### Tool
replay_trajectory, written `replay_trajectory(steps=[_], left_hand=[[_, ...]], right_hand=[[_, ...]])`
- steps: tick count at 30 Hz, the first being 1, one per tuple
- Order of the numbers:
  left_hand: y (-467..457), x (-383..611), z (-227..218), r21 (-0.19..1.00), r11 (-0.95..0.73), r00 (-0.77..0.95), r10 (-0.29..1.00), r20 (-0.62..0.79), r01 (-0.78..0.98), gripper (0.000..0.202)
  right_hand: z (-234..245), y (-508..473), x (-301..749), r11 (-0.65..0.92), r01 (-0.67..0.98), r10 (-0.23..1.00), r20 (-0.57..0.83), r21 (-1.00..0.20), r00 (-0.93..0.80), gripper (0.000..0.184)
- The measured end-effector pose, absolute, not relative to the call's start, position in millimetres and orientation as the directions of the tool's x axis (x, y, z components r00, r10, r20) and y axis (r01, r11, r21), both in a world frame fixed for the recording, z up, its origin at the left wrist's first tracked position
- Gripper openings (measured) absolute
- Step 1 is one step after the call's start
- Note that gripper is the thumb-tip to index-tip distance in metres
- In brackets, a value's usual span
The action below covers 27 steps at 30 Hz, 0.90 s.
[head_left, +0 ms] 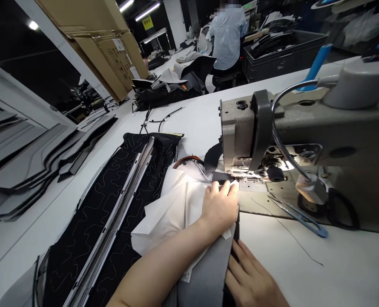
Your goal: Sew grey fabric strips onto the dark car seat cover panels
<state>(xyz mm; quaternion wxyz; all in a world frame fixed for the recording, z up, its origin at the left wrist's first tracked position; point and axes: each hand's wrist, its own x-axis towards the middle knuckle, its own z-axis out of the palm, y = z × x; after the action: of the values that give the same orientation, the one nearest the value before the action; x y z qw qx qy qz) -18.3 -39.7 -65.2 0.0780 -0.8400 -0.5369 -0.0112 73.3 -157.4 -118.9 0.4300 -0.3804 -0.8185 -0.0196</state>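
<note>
My left hand (219, 204) lies on white fabric (172, 202), its fingers a little apart and pressing down just in front of the presser foot of a sewing machine (256, 123). Lower down, my right hand (253, 279) rests with stretched fingers along the edge of a grey fabric panel (205, 273) and black material beside it. My right thumb is hidden. The layered pieces run up under the lit needle area. To the left spreads a black quilted cover (109, 204) with curly light stitching and a long pale strip down its middle.
Blue-handled thread snips (304, 219) and a loose thread lie right of my hands. Grey panels (33, 157) are stacked at the left. Black ties (160, 121) lie behind the cover. Farther back are cardboard boxes (103, 51), a grey crate (282, 55) and a person in light blue (228, 38).
</note>
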Motion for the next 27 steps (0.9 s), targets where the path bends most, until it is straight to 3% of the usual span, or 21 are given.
replay_trajectory(steps=[13, 27], left_hand=[[-35, -14, -64, -0.142, -0.406, 0.422, 0.900, 0.108, 0.903, 0.033], [-31, -13, -72, -0.146, -0.440, 0.459, 0.875, 0.152, 0.886, 0.027]], right_hand=[[-114, -156, 87, 0.723, 0.615, 0.649, 0.617, -0.316, -0.446, 0.032], [-114, -151, 90, 0.721, 0.645, 0.605, 0.682, -0.253, -0.410, 0.034]])
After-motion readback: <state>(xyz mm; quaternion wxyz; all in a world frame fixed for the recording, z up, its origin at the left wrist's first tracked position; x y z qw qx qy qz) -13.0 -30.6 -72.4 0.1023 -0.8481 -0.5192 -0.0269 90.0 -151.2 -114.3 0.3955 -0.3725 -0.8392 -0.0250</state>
